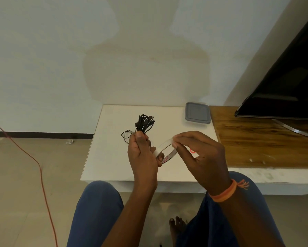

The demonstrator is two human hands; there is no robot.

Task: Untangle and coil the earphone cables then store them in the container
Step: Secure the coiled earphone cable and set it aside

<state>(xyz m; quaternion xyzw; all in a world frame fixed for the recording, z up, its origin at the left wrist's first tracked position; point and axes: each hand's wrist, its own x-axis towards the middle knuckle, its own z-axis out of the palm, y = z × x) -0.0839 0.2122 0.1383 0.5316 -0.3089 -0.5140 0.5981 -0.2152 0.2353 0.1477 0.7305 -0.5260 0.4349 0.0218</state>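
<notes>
Coiling looks done: left hand (pixel 143 150) grips the bundled black earphone cable (pixel 144 124) above the white tabletop (pixel 112 157) and also holds a tape roll (pixel 164 154). Right hand (pixel 197 154) pinches the tape end, probably to bind the coil. Next: wrap, tear, open grey-lidded container (pixel 197 113) at far edge. Red print inside roll unreadable.

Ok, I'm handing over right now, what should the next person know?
Left hand grips the bundled black earphone cable above the white table, and also steadies a roll of white tape.
Right hand pinches the tape's free end near the roll.
The grey container sits at the table's far right corner, lid on.
Done: cable gathered into a bundle.
Left: probably tape the bundle, open the container, store it.
</notes>
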